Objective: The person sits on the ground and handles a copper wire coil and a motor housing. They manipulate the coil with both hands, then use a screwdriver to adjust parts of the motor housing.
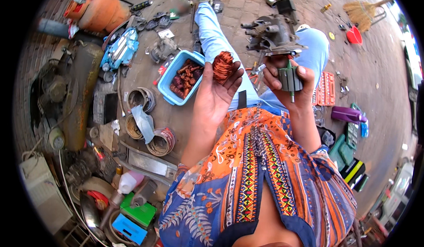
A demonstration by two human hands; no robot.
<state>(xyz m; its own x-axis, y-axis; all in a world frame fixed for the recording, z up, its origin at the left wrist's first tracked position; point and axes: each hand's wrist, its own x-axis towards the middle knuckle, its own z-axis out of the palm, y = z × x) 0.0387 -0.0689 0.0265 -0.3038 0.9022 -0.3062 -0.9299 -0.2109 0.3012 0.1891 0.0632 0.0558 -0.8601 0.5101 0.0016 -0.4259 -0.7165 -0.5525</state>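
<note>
A bundle of copper wire (pixel 223 66) rests against the palm and fingers of my left hand (pixel 217 88), whose fingers are extended around its lower side. My right hand (pixel 282 84) grips an armature core (pixel 290 79), a grey slotted cylinder with a thin green-coated shaft, between thumb and fingers. Just beyond the right hand stands a greasy metal housing (pixel 274 33) with several stubby projections and a round flange. It overlaps the right hand's top edge in view; whether they touch I cannot tell. Left of my left hand, a light blue basin (pixel 164 86) holds more copper windings (pixel 187 77).
Three tins (pixel 161 142) stand left of me, one with a pale blue cloth (pixel 143 123). An orange gas cylinder (pixel 104 12) lies far left. To the right are a red socket set (pixel 326 89), a purple case (pixel 346 114), a red scoop (pixel 354 36) and a broom (pixel 360 14).
</note>
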